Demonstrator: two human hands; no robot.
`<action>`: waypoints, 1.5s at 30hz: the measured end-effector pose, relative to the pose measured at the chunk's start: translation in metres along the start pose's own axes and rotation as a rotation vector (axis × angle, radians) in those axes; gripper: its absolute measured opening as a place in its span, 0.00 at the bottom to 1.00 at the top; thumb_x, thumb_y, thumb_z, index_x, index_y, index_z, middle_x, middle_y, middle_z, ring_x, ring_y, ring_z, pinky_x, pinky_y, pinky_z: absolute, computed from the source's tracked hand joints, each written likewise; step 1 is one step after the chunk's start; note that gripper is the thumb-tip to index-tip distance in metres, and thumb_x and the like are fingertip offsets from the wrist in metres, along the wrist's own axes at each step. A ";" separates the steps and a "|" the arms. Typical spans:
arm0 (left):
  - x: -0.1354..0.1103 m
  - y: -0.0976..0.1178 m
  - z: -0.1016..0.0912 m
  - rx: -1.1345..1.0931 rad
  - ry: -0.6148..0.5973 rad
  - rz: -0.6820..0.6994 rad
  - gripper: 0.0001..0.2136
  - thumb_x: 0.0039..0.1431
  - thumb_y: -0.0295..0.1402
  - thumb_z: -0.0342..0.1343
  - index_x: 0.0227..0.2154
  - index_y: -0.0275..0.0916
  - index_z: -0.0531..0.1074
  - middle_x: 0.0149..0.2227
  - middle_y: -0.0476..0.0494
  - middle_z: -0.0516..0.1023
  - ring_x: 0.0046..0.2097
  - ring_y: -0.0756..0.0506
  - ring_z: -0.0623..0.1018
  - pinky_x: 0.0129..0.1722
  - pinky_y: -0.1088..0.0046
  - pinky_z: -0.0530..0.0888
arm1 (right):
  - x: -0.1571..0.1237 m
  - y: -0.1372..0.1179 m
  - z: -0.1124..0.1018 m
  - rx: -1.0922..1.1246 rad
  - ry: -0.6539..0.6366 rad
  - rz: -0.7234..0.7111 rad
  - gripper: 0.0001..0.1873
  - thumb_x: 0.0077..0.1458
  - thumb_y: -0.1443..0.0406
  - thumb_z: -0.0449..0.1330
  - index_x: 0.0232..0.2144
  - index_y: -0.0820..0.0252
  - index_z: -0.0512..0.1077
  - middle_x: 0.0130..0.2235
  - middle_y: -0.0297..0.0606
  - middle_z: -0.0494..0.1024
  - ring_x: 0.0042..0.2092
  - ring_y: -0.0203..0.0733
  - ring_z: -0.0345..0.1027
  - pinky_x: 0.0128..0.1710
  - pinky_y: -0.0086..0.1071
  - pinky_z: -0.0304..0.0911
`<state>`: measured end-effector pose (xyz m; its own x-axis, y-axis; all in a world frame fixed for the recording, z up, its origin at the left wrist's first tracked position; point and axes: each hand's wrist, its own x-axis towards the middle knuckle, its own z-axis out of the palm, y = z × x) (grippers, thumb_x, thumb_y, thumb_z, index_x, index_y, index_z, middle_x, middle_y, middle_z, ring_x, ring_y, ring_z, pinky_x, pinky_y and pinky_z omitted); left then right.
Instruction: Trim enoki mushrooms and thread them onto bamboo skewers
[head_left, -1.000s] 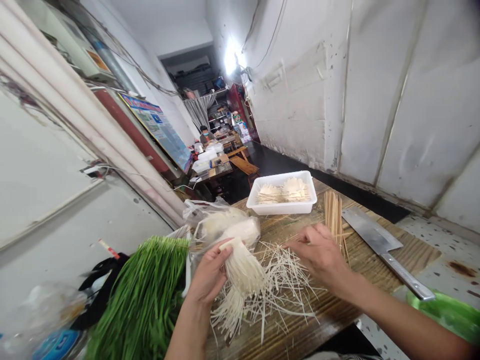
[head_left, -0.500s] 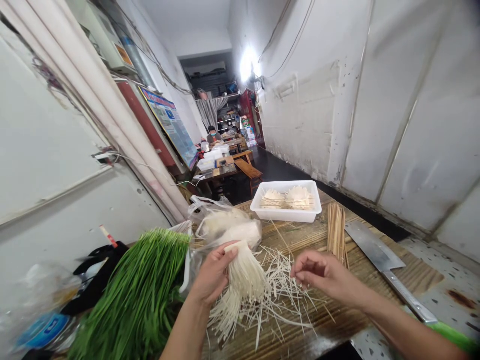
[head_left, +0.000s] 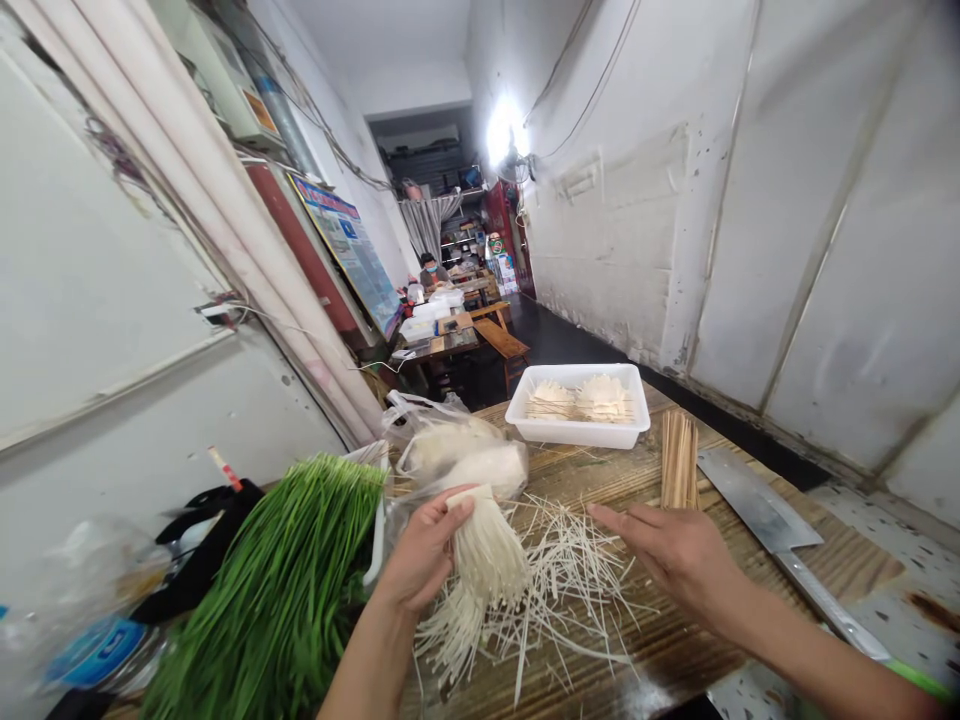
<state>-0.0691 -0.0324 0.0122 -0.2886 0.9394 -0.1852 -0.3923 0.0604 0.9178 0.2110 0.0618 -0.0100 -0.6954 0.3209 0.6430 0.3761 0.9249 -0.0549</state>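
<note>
Pinching the flat bunch of thin cream-white strands (head_left: 489, 550) at its top, the left hand (head_left: 426, 550) holds it over a loose pale pile on the brown grained wooden table (head_left: 667, 650); the fingers behind the bunch are hidden. The right hand (head_left: 667, 545), palm down, points leftward, covering the lower ends of thin wooden sticks (head_left: 679, 460); whether it grips anything cannot be told. Far down the narrow white-walled room, a masked person (head_left: 433, 274) is small and indistinct
</note>
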 end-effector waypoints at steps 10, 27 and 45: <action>-0.001 0.002 0.002 0.006 0.011 -0.002 0.18 0.42 0.35 0.69 0.38 0.35 0.78 0.30 0.43 0.81 0.29 0.50 0.77 0.32 0.76 0.73 | -0.003 0.003 -0.006 -0.106 -0.047 -0.004 0.26 0.53 0.79 0.46 0.49 0.60 0.71 0.22 0.31 0.69 0.21 0.33 0.59 0.21 0.29 0.46; -0.002 0.001 0.003 0.023 0.000 -0.012 0.18 0.42 0.35 0.68 0.38 0.35 0.78 0.31 0.42 0.81 0.30 0.49 0.77 0.33 0.76 0.73 | -0.006 0.006 -0.006 -0.133 -0.077 -0.018 0.26 0.51 0.78 0.48 0.51 0.60 0.69 0.23 0.31 0.70 0.21 0.33 0.60 0.21 0.29 0.46; -0.003 0.002 0.004 0.028 -0.010 -0.013 0.17 0.43 0.34 0.68 0.38 0.35 0.77 0.30 0.43 0.81 0.29 0.49 0.77 0.32 0.75 0.73 | -0.005 0.006 -0.006 -0.166 -0.067 -0.018 0.25 0.53 0.78 0.46 0.49 0.59 0.70 0.23 0.31 0.69 0.20 0.33 0.57 0.20 0.29 0.43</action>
<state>-0.0652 -0.0332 0.0159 -0.2747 0.9417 -0.1941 -0.3719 0.0821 0.9246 0.2203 0.0642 -0.0096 -0.7400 0.3225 0.5903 0.4552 0.8862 0.0864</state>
